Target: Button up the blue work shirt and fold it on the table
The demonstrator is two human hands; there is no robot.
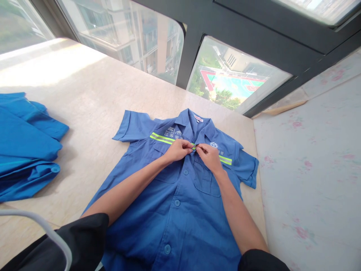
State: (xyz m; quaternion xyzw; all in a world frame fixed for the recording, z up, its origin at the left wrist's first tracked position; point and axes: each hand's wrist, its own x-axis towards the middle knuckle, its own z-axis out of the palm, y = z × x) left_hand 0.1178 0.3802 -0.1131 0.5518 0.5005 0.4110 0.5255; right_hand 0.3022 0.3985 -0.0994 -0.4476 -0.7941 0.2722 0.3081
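Observation:
A blue short-sleeved work shirt (180,210) with a yellow-green reflective band across the chest lies flat, front up, on a pale stone sill (93,94). Its collar points toward the window. My left hand (179,149) and my right hand (209,155) meet at the placket just below the collar. Both pinch the fabric edges at the top button, fingers closed. Lower buttons along the placket look fastened.
A pile of brighter blue garments (25,146) lies at the left of the sill. A white floral-patterned surface (313,165) adjoins on the right. Dark-framed windows (194,45) run along the far edge. A white cable (45,229) crosses the lower left.

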